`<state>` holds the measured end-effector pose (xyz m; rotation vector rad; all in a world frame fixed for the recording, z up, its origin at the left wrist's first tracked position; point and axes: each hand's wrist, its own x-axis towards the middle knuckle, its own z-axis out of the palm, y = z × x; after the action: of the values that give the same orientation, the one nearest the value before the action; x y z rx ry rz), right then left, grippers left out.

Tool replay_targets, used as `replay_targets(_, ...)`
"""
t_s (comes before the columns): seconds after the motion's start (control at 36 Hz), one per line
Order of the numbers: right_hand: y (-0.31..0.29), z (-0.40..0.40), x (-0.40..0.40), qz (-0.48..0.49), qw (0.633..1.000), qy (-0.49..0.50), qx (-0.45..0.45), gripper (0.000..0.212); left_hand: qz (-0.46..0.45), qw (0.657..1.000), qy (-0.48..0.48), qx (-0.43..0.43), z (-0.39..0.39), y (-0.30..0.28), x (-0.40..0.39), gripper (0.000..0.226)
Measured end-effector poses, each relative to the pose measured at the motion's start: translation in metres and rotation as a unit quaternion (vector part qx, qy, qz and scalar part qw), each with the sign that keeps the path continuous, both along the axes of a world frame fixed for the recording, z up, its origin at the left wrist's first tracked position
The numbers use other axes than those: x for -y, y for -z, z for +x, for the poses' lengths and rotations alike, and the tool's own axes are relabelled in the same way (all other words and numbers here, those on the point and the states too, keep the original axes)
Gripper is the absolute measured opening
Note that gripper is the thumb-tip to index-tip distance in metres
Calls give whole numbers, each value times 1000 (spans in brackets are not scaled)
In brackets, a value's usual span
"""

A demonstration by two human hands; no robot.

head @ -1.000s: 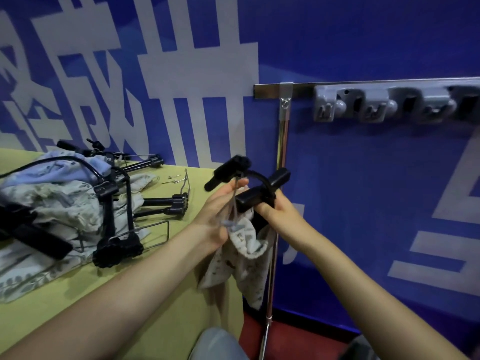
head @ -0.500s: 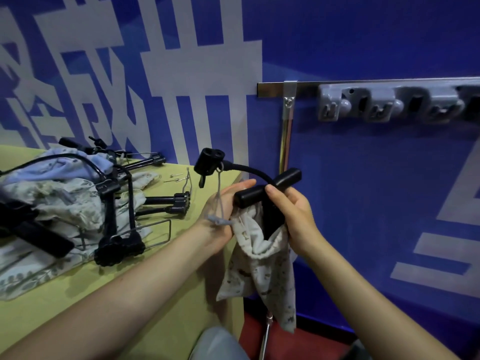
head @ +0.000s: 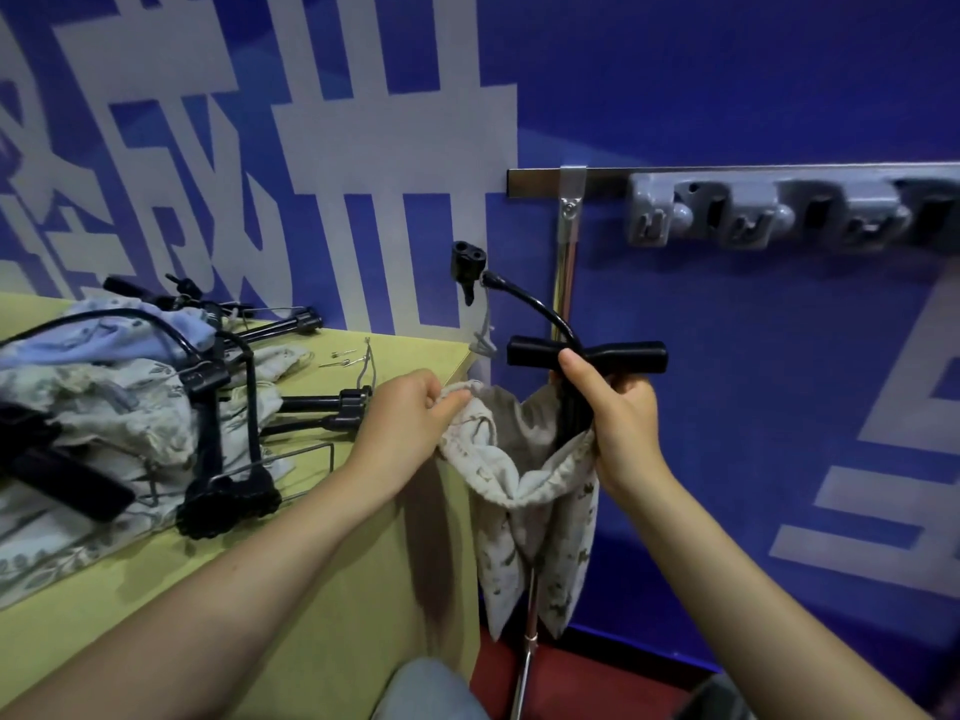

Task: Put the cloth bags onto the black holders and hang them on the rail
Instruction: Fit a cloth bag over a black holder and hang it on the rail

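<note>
Head view showed your two bare arms reaching forward beside a yellow-green table (head: 363, 537), in front of a blue wall. Your right hand (head: 621, 413) was curled round the stem of a black holder (head: 587, 351), just under its crossbar, and also pinched one side of the bag's mouth against it. Your left hand (head: 410, 418) pinched the opposite edge of the cloth bag (head: 524, 491), pulling the mouth wide while the patterned body hung down past the table's corner. A curved black neck rose from the crossbar to a small head near the wall. The metal rail (head: 540, 176) ran along the wall above and to the right, with grey clips (head: 753, 213) fixed along it, well apart from the holder. More bags and holders (head: 156, 407) lay heaped on the table to your left. To finish this step well, it looked wise to keep the mouth stretched, draw the fabric evenly up the stem, and hold the stem firmly so the bag could not slip off before hanging.
</note>
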<state>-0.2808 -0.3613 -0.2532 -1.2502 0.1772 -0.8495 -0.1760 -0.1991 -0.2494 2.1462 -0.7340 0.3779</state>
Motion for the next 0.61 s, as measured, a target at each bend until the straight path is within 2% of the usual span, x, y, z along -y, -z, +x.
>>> replay_targets(0.06, -1, -1, 2, 0, 1000, 1, -4, 38, -15, 1000, 0, -23, -1, -2, 0, 42)
replay_targets(0.08, -1, -1, 3, 1, 1000, 2, -7, 36, -40, 997, 13, -64, -1, -4, 0, 41)
replay_targets(0.11, -1, -1, 4, 4, 1000, 4, -8, 32, -89, 985, 42, -143, -2, -6, -1, 35)
replay_targets(0.14, -1, -1, 4, 9, 1000, 7, -10, 29, -154, 954, 90, -241, -3, -9, 0, 25)
replay_targets(0.19, 0, -1, 6, 17, 1000, 11, -12, 26, -258, 863, 176, -397, -7, -14, 4, 10)
replay_targets(0.25, 1, -2, 6, 13, 1000, 15, -13, 26, -307, 811, 217, -448, -10, -17, 6, 14)
replay_targets(0.28, 1, -2, 7, 9, 1000, 16, -14, 27, -320, 796, 234, -458, -12, -19, 7, 17)
replay_targets(0.33, 2, -3, 7, 2, 1000, 16, -15, 25, -322, 785, 255, -464, -17, -20, 10, 17)
replay_targets(0.44, 2, -6, 5, -11, 1000, 12, -13, 24, -291, 821, 226, -435, -29, -18, 15, 6)
replay_targets(0.5, 1, -8, 5, -16, 1000, 5, -11, 25, -296, 825, 215, -430, -33, -18, 18, 10)
replay_targets(0.61, -2, -12, 1, -25, 999, -19, -9, 27, -367, 776, 210, -469, -38, -24, 20, 16)
